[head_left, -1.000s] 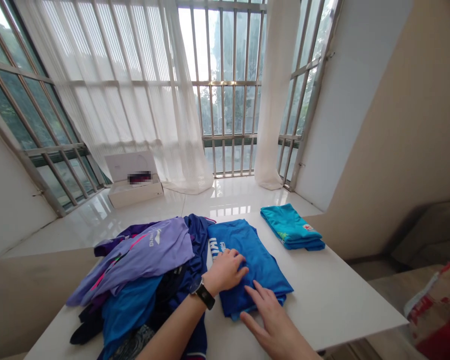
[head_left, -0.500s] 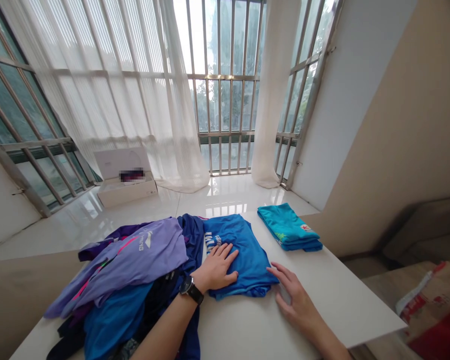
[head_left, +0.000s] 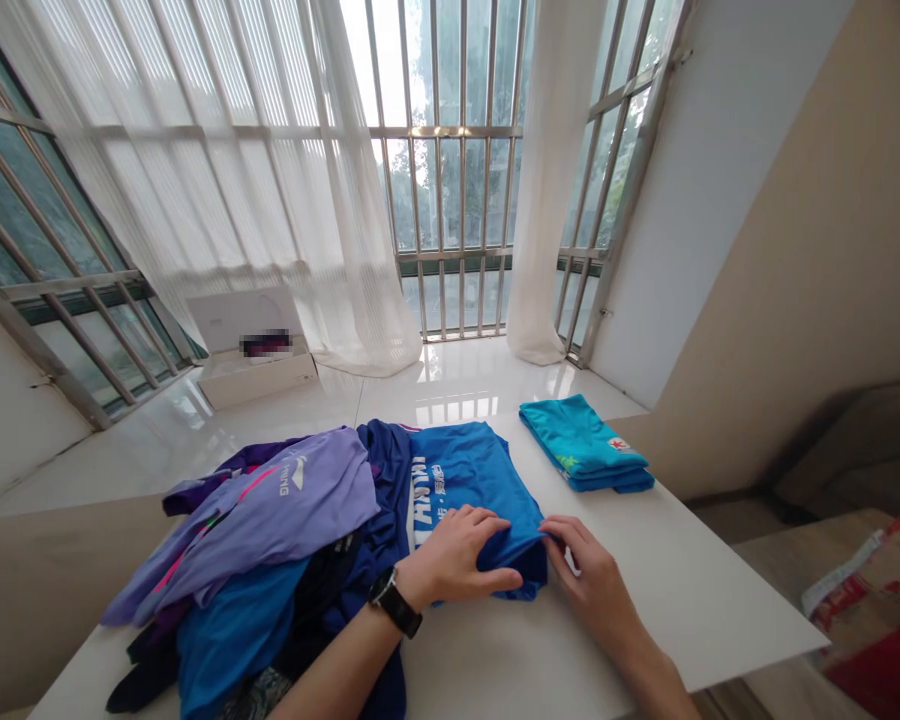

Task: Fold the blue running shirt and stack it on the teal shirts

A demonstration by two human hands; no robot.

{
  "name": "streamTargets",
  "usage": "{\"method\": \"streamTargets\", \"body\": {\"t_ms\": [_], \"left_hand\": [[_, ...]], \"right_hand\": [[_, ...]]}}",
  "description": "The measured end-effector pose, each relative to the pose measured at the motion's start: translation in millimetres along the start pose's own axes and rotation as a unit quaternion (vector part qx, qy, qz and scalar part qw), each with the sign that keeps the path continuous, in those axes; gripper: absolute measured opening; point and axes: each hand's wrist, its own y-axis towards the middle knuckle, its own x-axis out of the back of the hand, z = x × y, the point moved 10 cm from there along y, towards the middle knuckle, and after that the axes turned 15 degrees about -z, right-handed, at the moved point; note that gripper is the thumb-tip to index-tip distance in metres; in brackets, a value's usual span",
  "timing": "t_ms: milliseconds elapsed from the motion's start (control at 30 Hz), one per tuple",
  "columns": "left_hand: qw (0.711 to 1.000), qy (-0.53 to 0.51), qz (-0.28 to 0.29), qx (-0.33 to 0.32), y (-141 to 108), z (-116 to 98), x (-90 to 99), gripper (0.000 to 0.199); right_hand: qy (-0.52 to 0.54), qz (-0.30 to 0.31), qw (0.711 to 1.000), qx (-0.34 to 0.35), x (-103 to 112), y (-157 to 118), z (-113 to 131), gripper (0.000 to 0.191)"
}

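On the left of the desk (head_left: 667,590), a heap of clothes (head_left: 247,530) lies against the blue shirt (head_left: 461,475), whose long axis runs toward the far edge. The left hand (head_left: 454,555) rests open on the shirt's near end. The right hand (head_left: 589,570) closes narrowly on its right edge. A folded teal shirt (head_left: 585,445) sits farther right, near the far edge.

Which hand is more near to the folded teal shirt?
The right hand is nearer: it is below the folded teal shirt, apart from it, at the edge of the blue shirt. The left hand rests on the blue shirt, farther away.
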Motion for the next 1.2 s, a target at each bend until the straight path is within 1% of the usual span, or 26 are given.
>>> {"method": "streamTargets", "body": {"t_ms": [33,67,133,200,267,300,333,400,433,467,500,533,567,600,633,767,867,967,1033,1100,1200], "left_hand": [[1.000,0.007,-0.001,0.004,-0.3,1.0,-3.9,0.063],[1.000,0.016,-0.005,0.010,-0.3,3.8,-7.2,0.060],[0.999,0.022,-0.014,0.026,0.7,11.8,-12.2,0.043],[0.998,0.006,-0.021,0.051,2.7,21.0,-14.6,0.031],[0.997,-0.019,-0.020,0.078,4.6,29.1,-15.8,0.030],[0.995,-0.029,-0.021,0.090,5.5,32.5,-15.7,0.032],[0.994,-0.035,-0.023,0.100,6.3,35.0,-15.4,0.033],[0.993,-0.039,-0.027,0.107,7.6,37.4,-14.9,0.034],[0.993,-0.037,-0.029,0.107,8.1,37.9,-15.0,0.034],[0.993,-0.034,-0.030,0.107,8.4,38.5,-15.5,0.034],[0.993,-0.031,-0.030,0.108,8.4,39.2,-16.2,0.033],[0.993,-0.029,-0.030,0.111,8.3,40.2,-16.8,0.033],[0.992,-0.030,-0.032,0.115,8.0,41.4,-17.0,0.033],[0.992,-0.031,-0.037,0.118,7.6,42.5,-16.7,0.034],[0.991,-0.034,-0.044,0.122,7.2,43.5,-15.8,0.035],[0.990,-0.037,-0.066,0.121,5.6,43.0,-12.1,0.036],[0.992,-0.034,-0.062,0.108,4.9,38.5,-11.1,0.035],[0.994,-0.042,-0.056,0.089,4.3,32.2,-8.9,0.033],[0.995,-0.051,-0.052,0.072,3.2,27.4,-7.4,0.032],[0.996,-0.055,-0.047,0.060,1.4,24.2,-6.5,0.033],[0.997,-0.044,-0.039,0.046,-1.5,21.2,-6.8,0.036]], "right_hand": [[0.005,-0.015,1.000,-0.001,0.0,3.8,3.4,0.014],[0.007,-0.030,1.000,-0.001,0.0,7.0,6.7,0.014],[0.004,-0.064,0.998,-0.004,1.9,10.8,11.9,0.014],[-0.013,-0.111,0.993,-0.026,10.3,9.2,12.7,0.014],[-0.040,-0.142,0.987,-0.064,20.3,0.7,9.3,0.017],[-0.050,-0.136,0.987,-0.076,22.4,-5.1,8.4,0.018],[-0.052,-0.112,0.989,-0.076,21.0,-10.9,9.6,0.019],[-0.038,-0.023,0.998,-0.038,9.0,-22.2,18.3,0.017],[-0.029,0.030,0.999,-0.008,0.4,-28.0,24.4,0.020],[-0.023,0.079,0.996,0.019,-8.0,-33.1,29.7,0.027],[-0.022,0.118,0.992,0.038,-15.3,-36.7,32.8,0.032],[-0.025,0.146,0.988,0.047,-21.2,-38.2,33.8,0.030],[-0.028,0.163,0.985,0.049,-25.7,-37.4,33.6,0.023],[-0.026,0.168,0.984,0.045,-28.7,-34.7,33.2,0.017],[-0.019,0.165,0.985,0.038,-30.5,-30.9,33.0,0.018],[0.027,0.162,0.986,-0.006,-37.5,-21.1,31.9,0.024],[0.027,0.164,0.984,-0.063,-42.3,-21.5,21.5,0.027],[0.005,0.149,0.982,-0.114,-44.3,-22.4,7.2,0.029],[-0.014,0.133,0.984,-0.120,-44.1,-21.1,2.4,0.032],[-0.040,0.118,0.986,-0.108,-43.2,-19.0,1.7,0.034],[-0.109,0.089,0.985,-0.099,-37.3,-16.9,-0.2,0.036]]}}
